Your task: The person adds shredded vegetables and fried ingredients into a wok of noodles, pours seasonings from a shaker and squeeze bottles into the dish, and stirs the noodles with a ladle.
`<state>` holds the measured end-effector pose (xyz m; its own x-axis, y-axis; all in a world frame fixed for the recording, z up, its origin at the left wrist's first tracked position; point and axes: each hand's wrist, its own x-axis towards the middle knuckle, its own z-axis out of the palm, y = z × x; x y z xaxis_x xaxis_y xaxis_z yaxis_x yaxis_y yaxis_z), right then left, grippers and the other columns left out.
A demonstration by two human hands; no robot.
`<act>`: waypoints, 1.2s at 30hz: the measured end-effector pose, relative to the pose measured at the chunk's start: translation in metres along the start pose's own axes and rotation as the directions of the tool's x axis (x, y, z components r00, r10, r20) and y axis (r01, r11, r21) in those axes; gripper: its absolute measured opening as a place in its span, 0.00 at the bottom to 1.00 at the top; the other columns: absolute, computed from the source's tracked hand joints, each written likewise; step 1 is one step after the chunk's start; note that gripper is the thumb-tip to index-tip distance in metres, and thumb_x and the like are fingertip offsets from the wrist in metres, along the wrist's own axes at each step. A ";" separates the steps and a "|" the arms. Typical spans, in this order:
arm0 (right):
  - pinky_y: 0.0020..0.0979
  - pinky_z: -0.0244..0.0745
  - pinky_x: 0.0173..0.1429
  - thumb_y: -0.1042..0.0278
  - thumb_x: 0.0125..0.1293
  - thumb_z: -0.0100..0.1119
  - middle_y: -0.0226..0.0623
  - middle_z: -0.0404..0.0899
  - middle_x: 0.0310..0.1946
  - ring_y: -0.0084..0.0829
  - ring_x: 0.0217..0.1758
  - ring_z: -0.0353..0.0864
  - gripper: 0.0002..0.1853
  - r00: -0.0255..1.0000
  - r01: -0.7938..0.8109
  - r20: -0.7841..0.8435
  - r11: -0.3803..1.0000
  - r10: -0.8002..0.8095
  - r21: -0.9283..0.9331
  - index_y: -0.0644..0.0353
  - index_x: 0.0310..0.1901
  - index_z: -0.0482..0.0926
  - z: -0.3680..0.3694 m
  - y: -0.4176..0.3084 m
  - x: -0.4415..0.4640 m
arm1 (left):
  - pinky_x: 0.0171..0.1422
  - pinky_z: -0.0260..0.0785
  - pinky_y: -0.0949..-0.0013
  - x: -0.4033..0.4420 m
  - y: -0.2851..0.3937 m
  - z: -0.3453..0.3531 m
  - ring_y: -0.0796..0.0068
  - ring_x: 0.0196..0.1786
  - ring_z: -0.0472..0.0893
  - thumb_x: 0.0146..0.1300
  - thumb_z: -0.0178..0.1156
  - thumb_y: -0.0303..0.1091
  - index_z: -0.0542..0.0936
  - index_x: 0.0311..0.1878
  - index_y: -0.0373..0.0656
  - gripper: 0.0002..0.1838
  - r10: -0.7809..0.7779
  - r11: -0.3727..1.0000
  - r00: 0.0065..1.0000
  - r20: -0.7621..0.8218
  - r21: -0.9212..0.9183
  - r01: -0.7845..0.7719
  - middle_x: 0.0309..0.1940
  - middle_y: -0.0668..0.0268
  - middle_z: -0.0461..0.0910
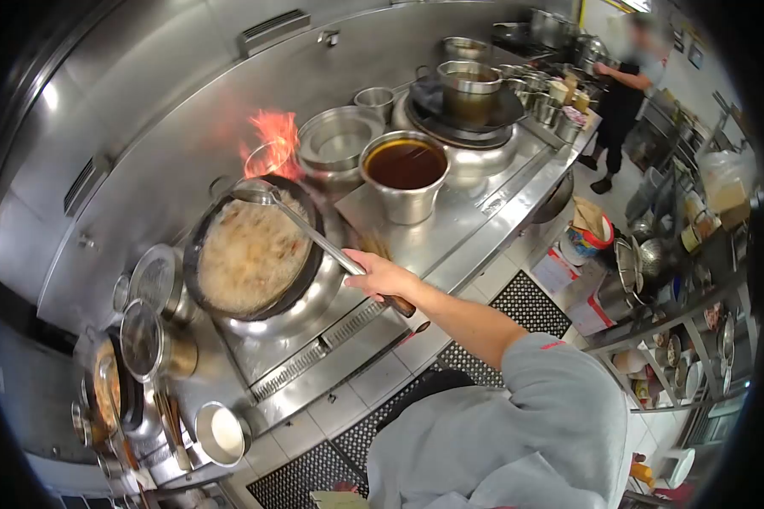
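Note:
My right hand [380, 278] is wrapped round the long handle of a metal ladle [310, 233], whose wooden end sticks out below my fingers. The ladle's bowl rests at the far rim of a large black wok [310, 271]. Pale, foaming liquid [250, 254] with darker bits in it fills much of the wok, which sits on a round steel burner ring. Orange flames [273, 140] rise just behind the wok. My left hand is out of view.
Right of the wok stands a steel pot of dark brown liquid [406, 165]. Strainers [142, 341] and a small pot of white contents [227, 431] are on the left. Another person [628, 93] stands at the far right end. Black perforated mats [530, 304] lie on the floor.

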<state>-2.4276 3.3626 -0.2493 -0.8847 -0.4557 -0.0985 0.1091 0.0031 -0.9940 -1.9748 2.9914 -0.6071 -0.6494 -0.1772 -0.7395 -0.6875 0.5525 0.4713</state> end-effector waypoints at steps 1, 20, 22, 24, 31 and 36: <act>0.22 0.59 0.15 0.75 0.67 0.57 0.25 0.67 0.21 0.16 0.13 0.62 0.33 1.000 0.002 -0.014 1.000 -0.002 -0.001 0.57 0.72 0.58 -0.012 -0.005 -0.001 | 0.57 0.71 0.52 0.003 0.005 0.001 0.59 0.53 0.78 0.63 0.51 0.46 0.83 0.43 0.51 0.15 -0.013 1.000 1.000 0.003 -0.024 0.013 0.47 0.66 0.81; 0.23 0.57 0.14 0.74 0.67 0.53 0.35 0.76 0.37 0.16 0.13 0.61 0.32 0.969 -0.078 -0.240 0.994 0.059 -0.072 0.61 0.72 0.57 -0.083 0.049 -0.082 | 0.53 0.73 0.50 -0.101 0.028 0.114 0.52 0.48 0.80 0.61 0.51 0.39 0.84 0.39 0.41 0.16 -0.233 0.935 0.972 -0.038 -0.283 0.213 0.44 0.54 0.82; 0.32 0.68 0.46 0.71 0.67 0.55 0.47 0.76 0.52 0.33 0.42 0.73 0.31 0.961 -0.147 -0.266 0.951 0.072 -0.274 0.63 0.71 0.60 -0.092 0.087 -0.090 | 0.53 0.73 0.50 -0.120 0.019 0.131 0.51 0.47 0.80 0.61 0.50 0.39 0.84 0.39 0.40 0.16 -0.239 0.950 0.970 -0.050 -0.216 0.224 0.43 0.53 0.82; 0.36 0.65 0.68 0.59 0.68 0.56 0.50 0.69 0.66 0.43 0.66 0.71 0.34 0.920 -0.277 -0.386 0.803 0.064 -0.527 0.65 0.71 0.60 -0.088 0.118 -0.089 | 0.52 0.74 0.50 -0.124 0.009 0.148 0.51 0.47 0.81 0.60 0.50 0.38 0.84 0.38 0.39 0.16 -0.187 0.982 0.982 -0.036 0.030 0.188 0.43 0.51 0.82; 0.33 0.76 0.46 0.53 0.75 0.49 0.44 0.81 0.50 0.32 0.45 0.81 0.26 0.920 -0.280 -0.310 0.150 -0.239 -0.948 0.65 0.65 0.70 -0.097 0.191 -0.035 | 0.50 0.75 0.50 -0.148 0.033 0.116 0.49 0.45 0.83 0.54 0.55 0.36 0.85 0.36 0.39 0.14 -0.327 0.945 0.904 -0.277 -0.101 0.311 0.42 0.51 0.83; 0.30 0.75 0.44 0.56 0.75 0.48 0.41 0.80 0.48 0.29 0.44 0.80 0.25 0.726 -0.066 -0.227 0.263 -0.649 -0.962 0.64 0.65 0.70 -0.034 0.112 0.032 | 0.59 0.73 0.59 -0.183 0.022 0.083 0.55 0.54 0.81 0.54 0.60 0.38 0.83 0.49 0.40 0.20 -0.503 0.757 0.798 -0.331 -0.615 0.222 0.49 0.52 0.83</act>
<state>-2.4590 3.3790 -0.3652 -0.8163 -0.1310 0.5625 -0.3495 0.8874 -0.3005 -1.8445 3.1038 -0.5014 -0.2804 -0.6893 -0.6681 -0.8642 -0.1216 0.4882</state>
